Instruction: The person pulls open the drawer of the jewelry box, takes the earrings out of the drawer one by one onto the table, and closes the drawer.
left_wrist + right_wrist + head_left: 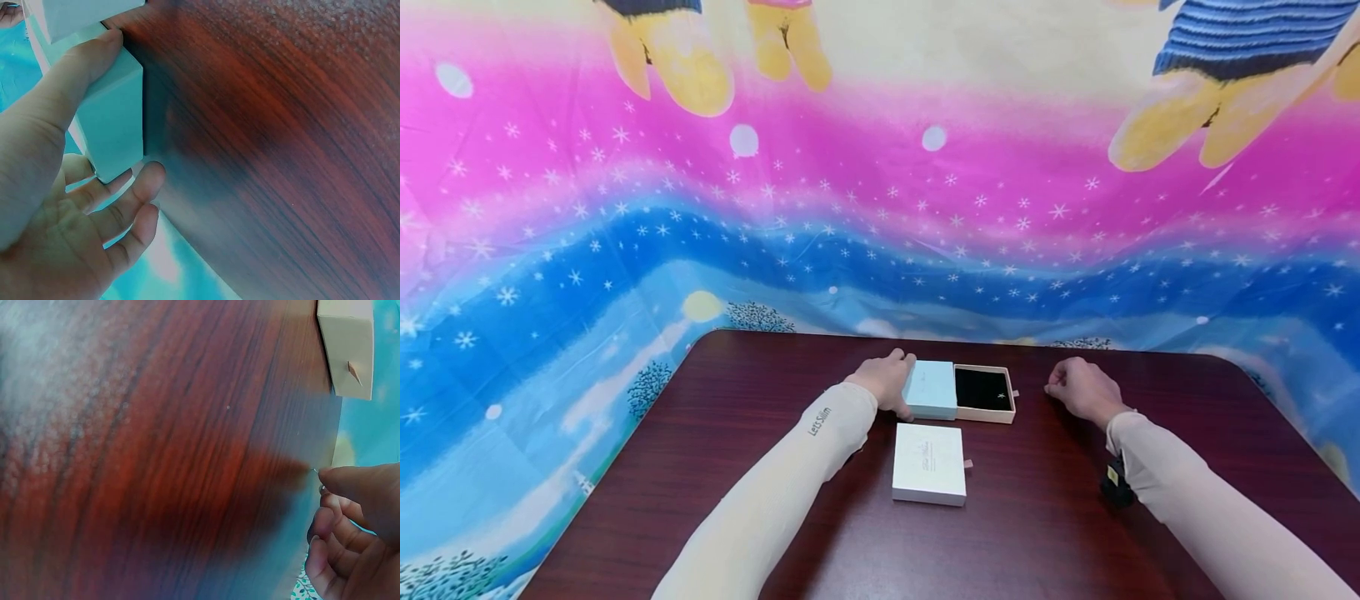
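A light-blue box sleeve lies at the far middle of the table, its drawer pulled out to the right. Inside the drawer is a black pad bearing a small silvery star-shaped piece. My left hand holds the sleeve's left end, thumb on the near side and fingers at the far side. To the right of the drawer, my right hand pinches a tiny shiny metal piece between thumb and forefinger. Its kind is mostly hidden by the fingers.
A white closed box with a small pink pull tab lies in front of the blue one. Both are on a dark red-brown wooden table. A colourful printed cloth hangs behind the table.
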`<state>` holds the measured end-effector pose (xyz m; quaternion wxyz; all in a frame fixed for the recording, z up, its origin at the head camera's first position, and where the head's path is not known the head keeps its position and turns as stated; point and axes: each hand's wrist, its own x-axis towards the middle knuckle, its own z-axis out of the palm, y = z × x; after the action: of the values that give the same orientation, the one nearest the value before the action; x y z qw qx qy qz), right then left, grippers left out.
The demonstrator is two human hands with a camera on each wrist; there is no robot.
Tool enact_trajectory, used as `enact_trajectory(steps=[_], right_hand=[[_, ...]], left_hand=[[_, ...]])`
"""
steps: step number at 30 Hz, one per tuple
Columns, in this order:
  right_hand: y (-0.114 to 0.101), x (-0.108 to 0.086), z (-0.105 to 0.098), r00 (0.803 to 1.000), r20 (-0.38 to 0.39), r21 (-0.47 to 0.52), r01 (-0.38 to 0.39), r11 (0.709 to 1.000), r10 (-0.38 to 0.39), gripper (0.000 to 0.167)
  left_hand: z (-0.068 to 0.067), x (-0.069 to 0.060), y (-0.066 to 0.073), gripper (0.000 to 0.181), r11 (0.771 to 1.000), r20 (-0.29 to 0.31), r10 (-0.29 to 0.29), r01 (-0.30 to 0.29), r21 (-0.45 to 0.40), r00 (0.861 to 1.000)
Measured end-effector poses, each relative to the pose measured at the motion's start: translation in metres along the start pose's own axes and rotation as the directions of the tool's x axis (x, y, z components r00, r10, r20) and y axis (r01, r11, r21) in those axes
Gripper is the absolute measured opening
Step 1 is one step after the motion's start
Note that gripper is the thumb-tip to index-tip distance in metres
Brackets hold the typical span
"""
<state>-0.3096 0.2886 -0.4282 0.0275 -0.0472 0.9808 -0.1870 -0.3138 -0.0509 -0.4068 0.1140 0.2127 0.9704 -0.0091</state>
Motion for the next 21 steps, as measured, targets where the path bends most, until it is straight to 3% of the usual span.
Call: enact_trajectory(steps=[21], right_hand=[[0.0018,-0.0006,-0.0003,0.999,-0.001,-0.013,-0.040,0.999,0.040,0.026]], left_hand=[[-0.0010,-0.0016,0.0003,0.103,1.000,-0.004,0.003,-0.003,-0.008,1.000]])
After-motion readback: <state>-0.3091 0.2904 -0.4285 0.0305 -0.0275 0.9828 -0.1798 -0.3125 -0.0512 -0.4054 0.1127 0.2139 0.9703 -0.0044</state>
